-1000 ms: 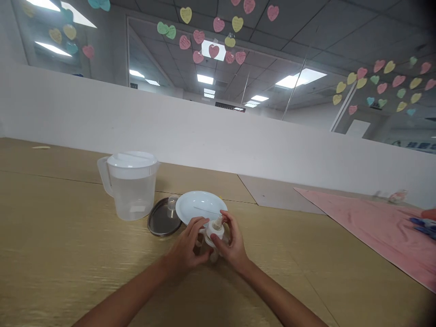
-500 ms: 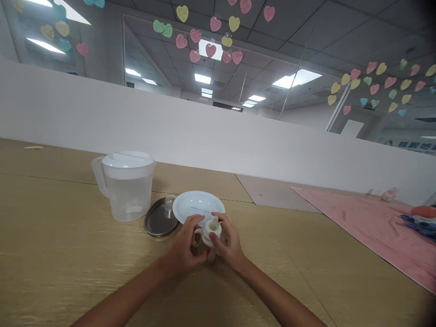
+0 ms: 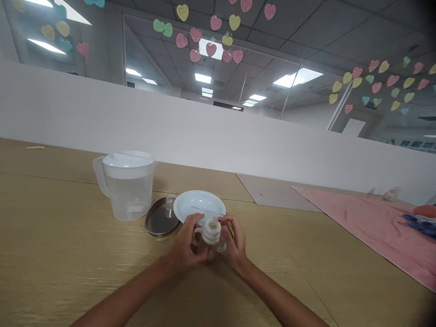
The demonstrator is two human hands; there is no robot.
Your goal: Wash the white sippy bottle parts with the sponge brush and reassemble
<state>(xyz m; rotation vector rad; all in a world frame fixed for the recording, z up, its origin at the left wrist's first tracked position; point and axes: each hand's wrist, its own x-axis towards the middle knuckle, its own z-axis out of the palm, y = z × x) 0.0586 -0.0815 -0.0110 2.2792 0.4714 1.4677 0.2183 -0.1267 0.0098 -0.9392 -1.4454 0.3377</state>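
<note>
A baby bottle [image 3: 210, 240] with a white collar, a clear teat and side handles stands upright between my hands. My left hand [image 3: 185, 243] is wrapped round its left side and handle. Just right of the collar is my right hand [image 3: 235, 243], thumb and bent fingers parted. Through that gap shows a small green thing [image 3: 230, 230]; whether my hand touches it I cannot tell. Behind the bottle is a white plate [image 3: 197, 200], with a thin rod [image 3: 207, 211] across it. My fingers hide the lower bottle in part.
A lidded clear pitcher [image 3: 131, 190] stands at the left. Beside it a dark round metal tray [image 3: 158, 222] holds a small clear cup [image 3: 170, 204]. A pink cloth [image 3: 357, 218] covers the right side, with blue and orange things [image 3: 422, 220] on it. A white wall [image 3: 204, 136] borders the table.
My right hand has come off the bottle's collar and shifted slightly right, uncovering the green thing and the right handle. My left hand keeps its hold.
</note>
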